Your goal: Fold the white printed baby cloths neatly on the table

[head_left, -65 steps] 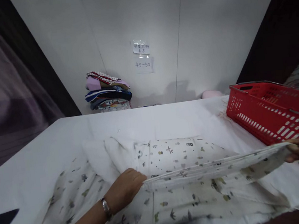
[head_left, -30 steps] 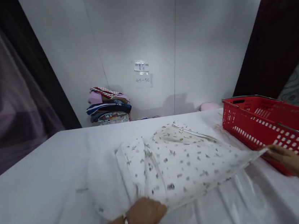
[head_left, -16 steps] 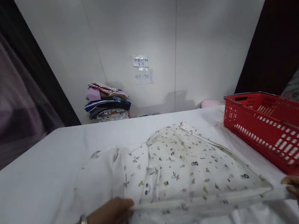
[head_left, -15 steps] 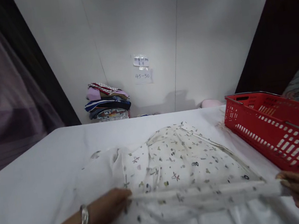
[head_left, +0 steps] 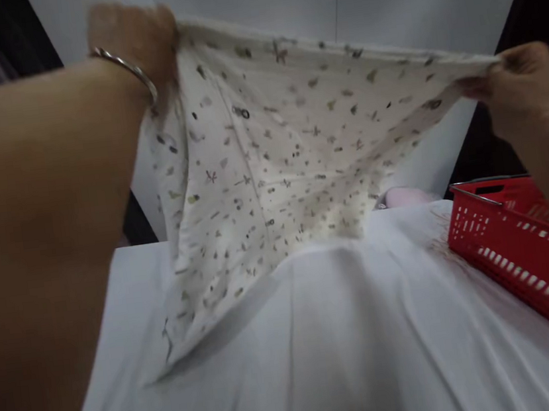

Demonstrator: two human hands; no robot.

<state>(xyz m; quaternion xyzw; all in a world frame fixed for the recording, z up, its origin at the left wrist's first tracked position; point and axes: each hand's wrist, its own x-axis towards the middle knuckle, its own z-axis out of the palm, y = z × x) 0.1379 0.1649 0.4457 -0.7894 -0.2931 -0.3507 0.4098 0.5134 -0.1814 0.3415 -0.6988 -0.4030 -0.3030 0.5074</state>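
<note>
A white cloth with small printed figures [head_left: 269, 159] hangs stretched in the air in front of me, its lower end still trailing on the table. My left hand [head_left: 134, 39], with a metal bangle on the wrist, is raised high at the upper left and pinches one top corner. My right hand [head_left: 522, 85] is raised at the right and grips the other top corner. The cloth's top edge runs taut between the two hands. My left forearm fills the left side of the view and hides what lies behind it.
A table under a white sheet [head_left: 351, 343] spreads below the cloth. A red plastic basket [head_left: 521, 255] stands at the right on the table. A pink object [head_left: 406, 196] lies at the table's far edge by the white wall.
Both hands have lifted the cloth from the table up to head height, and most of it now hangs in the air. The stack of folded clothes by the wall is now hidden.
</note>
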